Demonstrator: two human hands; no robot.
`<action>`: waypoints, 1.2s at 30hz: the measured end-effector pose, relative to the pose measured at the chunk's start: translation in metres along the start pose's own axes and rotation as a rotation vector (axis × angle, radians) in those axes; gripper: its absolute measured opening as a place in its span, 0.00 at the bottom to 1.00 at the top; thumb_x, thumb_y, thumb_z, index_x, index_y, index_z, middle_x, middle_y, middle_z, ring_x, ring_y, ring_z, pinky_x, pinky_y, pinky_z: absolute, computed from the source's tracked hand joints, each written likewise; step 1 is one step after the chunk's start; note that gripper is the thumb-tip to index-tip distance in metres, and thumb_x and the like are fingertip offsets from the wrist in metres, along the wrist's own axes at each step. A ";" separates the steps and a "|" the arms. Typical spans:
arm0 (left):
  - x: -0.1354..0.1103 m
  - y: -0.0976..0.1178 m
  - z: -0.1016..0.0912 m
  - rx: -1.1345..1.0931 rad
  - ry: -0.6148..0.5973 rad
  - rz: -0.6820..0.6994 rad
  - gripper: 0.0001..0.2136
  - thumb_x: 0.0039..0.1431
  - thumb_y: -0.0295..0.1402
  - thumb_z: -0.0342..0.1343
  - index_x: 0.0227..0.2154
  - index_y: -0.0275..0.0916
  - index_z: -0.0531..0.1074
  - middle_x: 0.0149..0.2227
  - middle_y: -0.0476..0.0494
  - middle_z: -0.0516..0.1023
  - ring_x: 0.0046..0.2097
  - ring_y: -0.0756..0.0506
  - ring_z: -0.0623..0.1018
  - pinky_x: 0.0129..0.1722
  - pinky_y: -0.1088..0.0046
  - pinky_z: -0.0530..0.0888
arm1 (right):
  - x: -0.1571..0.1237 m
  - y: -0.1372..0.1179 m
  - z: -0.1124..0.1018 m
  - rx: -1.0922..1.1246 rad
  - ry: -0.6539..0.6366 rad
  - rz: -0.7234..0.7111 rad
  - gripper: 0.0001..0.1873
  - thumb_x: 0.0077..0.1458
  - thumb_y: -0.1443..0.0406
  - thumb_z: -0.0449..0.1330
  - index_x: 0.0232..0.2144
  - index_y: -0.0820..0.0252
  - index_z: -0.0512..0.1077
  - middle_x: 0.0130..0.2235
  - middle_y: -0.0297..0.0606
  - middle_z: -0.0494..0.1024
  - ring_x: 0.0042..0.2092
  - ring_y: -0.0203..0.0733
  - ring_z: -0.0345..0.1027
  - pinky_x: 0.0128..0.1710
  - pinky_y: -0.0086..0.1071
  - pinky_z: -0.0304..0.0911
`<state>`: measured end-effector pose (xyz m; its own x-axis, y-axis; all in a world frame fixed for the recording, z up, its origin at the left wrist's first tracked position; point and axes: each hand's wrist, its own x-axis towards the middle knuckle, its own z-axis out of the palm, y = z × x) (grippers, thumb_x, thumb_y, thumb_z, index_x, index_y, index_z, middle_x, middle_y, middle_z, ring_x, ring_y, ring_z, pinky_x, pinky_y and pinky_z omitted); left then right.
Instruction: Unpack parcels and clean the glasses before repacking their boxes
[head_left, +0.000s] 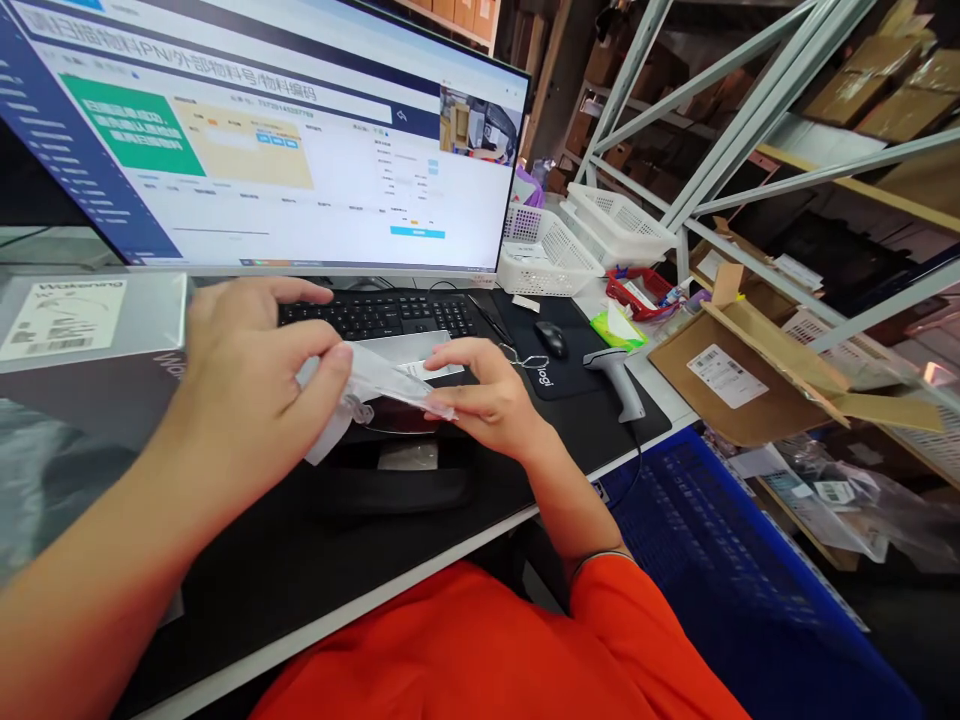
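Observation:
A crumpled, translucent white plastic bag is stretched between my two hands above the desk. My left hand pinches its left end between thumb and fingers, with a flap hanging below. My right hand grips the bag's right end near a folded edge. Behind and below it lies a silvery flat item with a white label, partly covered by the bag and fingers. Under the bag is a black open-topped object with a small clear packet in it. What the bag contains, if anything, I cannot make out.
A grey box marked Wakening stands left. Behind are a keyboard and a monitor. At right lie a mouse, a barcode scanner, white baskets and an open carton near metal shelving.

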<state>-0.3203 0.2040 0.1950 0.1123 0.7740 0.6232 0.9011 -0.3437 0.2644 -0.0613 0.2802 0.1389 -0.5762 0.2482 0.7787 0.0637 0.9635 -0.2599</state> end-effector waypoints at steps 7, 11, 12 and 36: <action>0.005 0.003 0.010 -0.001 -0.009 0.134 0.23 0.75 0.44 0.43 0.28 0.41 0.74 0.45 0.36 0.75 0.57 0.33 0.76 0.60 0.42 0.68 | 0.000 -0.008 0.012 0.219 0.028 0.261 0.07 0.70 0.63 0.67 0.41 0.56 0.87 0.48 0.40 0.85 0.48 0.40 0.81 0.51 0.32 0.77; 0.001 0.008 0.018 -0.100 -0.039 0.196 0.21 0.75 0.41 0.45 0.27 0.43 0.73 0.46 0.38 0.74 0.56 0.35 0.75 0.58 0.45 0.68 | -0.002 -0.016 0.036 0.371 0.243 0.581 0.07 0.62 0.59 0.75 0.38 0.55 0.88 0.43 0.38 0.86 0.45 0.41 0.81 0.48 0.32 0.77; -0.001 0.009 0.021 -0.104 -0.038 0.201 0.20 0.75 0.40 0.45 0.28 0.43 0.74 0.47 0.38 0.74 0.56 0.35 0.75 0.57 0.46 0.68 | -0.003 -0.016 0.042 0.414 0.288 0.650 0.08 0.61 0.58 0.75 0.37 0.55 0.88 0.43 0.38 0.86 0.46 0.42 0.81 0.48 0.32 0.77; -0.051 0.014 0.041 0.049 0.111 0.329 0.45 0.67 0.33 0.64 0.80 0.45 0.46 0.77 0.24 0.60 0.72 0.23 0.70 0.69 0.36 0.70 | -0.025 -0.008 0.014 0.532 0.368 0.915 0.10 0.43 0.62 0.75 0.30 0.60 0.83 0.37 0.41 0.90 0.44 0.57 0.86 0.45 0.42 0.81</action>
<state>-0.2962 0.1814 0.1369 0.3563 0.5628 0.7459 0.8436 -0.5369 0.0022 -0.0586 0.2645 0.1139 -0.2094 0.9404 0.2679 -0.0673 0.2594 -0.9634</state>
